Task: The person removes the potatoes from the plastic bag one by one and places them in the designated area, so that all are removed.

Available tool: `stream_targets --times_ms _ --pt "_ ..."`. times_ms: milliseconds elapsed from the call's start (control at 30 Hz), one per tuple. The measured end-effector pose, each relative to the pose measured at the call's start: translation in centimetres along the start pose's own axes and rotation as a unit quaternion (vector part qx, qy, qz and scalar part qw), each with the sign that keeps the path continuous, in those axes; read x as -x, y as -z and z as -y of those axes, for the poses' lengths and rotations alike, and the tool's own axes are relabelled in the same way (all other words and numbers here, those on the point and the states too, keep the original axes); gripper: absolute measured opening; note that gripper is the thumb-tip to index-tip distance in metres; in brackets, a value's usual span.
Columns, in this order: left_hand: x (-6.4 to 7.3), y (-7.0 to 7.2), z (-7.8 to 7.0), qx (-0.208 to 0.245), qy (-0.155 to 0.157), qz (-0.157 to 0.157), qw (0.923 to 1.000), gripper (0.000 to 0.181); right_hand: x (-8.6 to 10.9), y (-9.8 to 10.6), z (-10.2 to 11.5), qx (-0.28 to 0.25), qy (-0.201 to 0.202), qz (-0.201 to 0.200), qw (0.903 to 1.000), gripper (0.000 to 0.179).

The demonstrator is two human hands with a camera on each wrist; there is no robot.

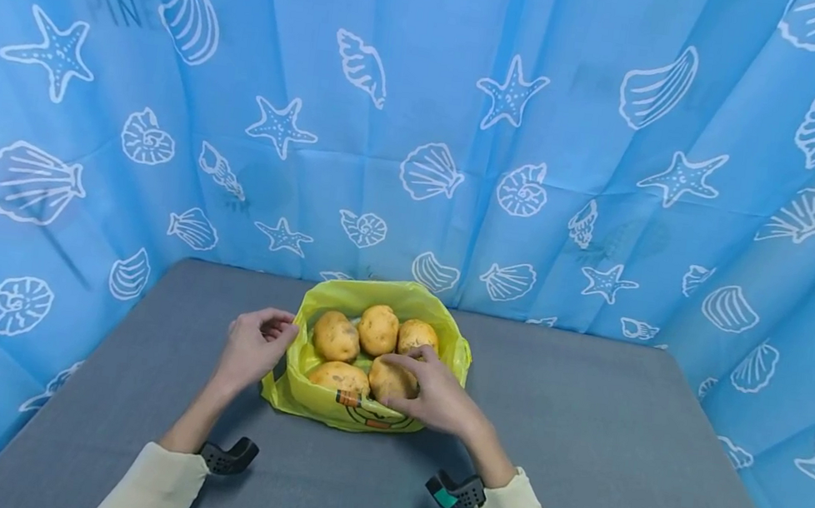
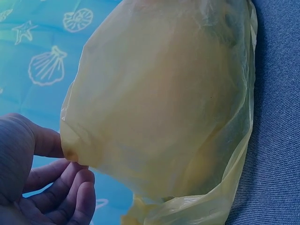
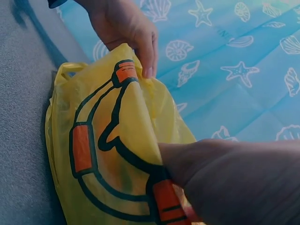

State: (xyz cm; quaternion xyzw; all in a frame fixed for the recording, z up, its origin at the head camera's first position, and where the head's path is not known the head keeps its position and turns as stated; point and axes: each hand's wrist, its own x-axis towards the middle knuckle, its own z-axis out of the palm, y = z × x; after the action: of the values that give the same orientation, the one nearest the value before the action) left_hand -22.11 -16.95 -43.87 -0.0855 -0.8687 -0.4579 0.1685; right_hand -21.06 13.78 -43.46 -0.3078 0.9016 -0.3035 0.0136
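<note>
The yellow bag (image 1: 285, 397) sits on the gray tabletop (image 1: 605, 444), its mouth spread upward, and the left hand (image 1: 253, 347) pinches its rim at the left side. Inside the bag's near right part, the right hand (image 1: 442, 398) grips a potato (image 1: 386, 379), while four other potatoes (image 1: 378, 330) lie within the bag around it.
</note>
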Motion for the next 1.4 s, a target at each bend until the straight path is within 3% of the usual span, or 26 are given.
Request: stream_targets --times_ms 267,433,700,933,1167,1400 --pt "0.0 -0.1 0.0 -0.002 0.011 0.001 0.9999 0.02 0.0 -0.2 0.4 -0.002 -0.006 0.003 1.0 0.059" --pt "0.0 -0.1 0.0 0.001 0.014 0.004 0.9999 0.02 0.2 0.3 0.7 -0.02 -0.02 -0.033 0.9991 0.062" --pt "0.1 -0.1 0.0 0.005 0.013 0.005 0.9999 0.02 1.0 3.2 1.1 -0.102 -0.033 -0.073 0.9915 0.066" --pt "0.1 0.0 0.1 0.008 0.005 0.001 1.0 0.019 2.0 6.1 -0.7 -0.133 -0.02 -0.152 0.9792 0.066" --pt "0.1 0.0 0.1 0.003 0.003 0.0 1.0 0.019 3.4 8.3 -3.8 -0.169 -0.085 -0.202 0.9609 0.067" --pt "0.1 -0.1 0.0 0.005 0.001 0.0 1.0 0.019 4.2 8.6 -7.2 -0.182 -0.178 -0.22 0.9418 0.071"
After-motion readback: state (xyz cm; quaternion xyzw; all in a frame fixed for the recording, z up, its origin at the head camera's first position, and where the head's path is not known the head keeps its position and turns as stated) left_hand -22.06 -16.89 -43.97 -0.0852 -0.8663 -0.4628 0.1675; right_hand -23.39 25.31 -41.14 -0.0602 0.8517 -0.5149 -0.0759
